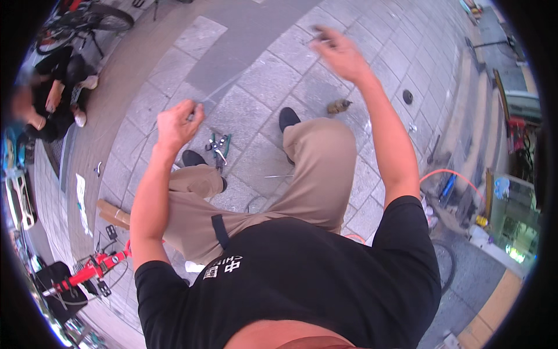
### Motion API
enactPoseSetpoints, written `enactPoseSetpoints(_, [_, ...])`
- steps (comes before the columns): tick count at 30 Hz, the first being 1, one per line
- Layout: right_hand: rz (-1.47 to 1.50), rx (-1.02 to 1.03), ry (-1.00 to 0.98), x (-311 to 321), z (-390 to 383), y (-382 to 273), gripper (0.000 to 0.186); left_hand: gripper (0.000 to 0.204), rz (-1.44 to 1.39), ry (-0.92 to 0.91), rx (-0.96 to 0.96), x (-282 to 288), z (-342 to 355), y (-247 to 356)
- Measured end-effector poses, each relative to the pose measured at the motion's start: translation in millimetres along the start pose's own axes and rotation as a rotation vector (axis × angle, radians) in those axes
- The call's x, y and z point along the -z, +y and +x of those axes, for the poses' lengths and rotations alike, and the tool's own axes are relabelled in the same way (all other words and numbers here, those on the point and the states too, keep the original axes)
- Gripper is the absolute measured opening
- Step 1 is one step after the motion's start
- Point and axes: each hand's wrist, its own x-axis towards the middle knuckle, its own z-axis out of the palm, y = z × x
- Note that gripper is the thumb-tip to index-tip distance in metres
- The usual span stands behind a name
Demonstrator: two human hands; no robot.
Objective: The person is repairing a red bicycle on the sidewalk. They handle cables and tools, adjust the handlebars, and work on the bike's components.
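My left hand [179,123] is raised in front of my left knee, its fingers closed in a pinch. A thin pale wire [224,86] runs from it up and to the right over the paving, then fades from sight. Farther out on the right, my right hand [344,57] is held up with the arm stretched forward. Its fingers are blurred, and whether they grip anything is unclear. Green-handled pliers [218,146] lie on the paving between my shoes, below my left hand. A small brownish lump [339,106] lies on the ground beyond my right knee.
At left a person [58,96] in dark clothes sits low near a parked bicycle [87,20]. A red bicycle frame [96,272] stands at lower left. Steps [465,110], an orange hose [447,171] and a glass case [514,215] line the right. A black ring [408,96] lies on the paving.
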Motion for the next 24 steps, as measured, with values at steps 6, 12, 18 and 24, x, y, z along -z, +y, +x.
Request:
enactPoseSetpoints(6, [-0.179,-0.508,0.796,59,-158,248,0.042,0.033,-0.148,0.072,0.157,-8,12,0])
enactPoseSetpoints(12, [0.207,-1.072,0.384,-101,-228,346,0.040,0.033,-0.029,-0.033,0.270,-20,6,-12])
enactPoseSetpoints(18, [0.476,-1.285,0.479,-174,-179,355,0.040,0.027,-0.239,-0.245,0.331,-28,-2,-15])
enactPoseSetpoints(24, [0.757,-1.173,0.677,-197,-186,403,0.036,0.024,-0.292,-0.365,0.361,-39,3,-31])
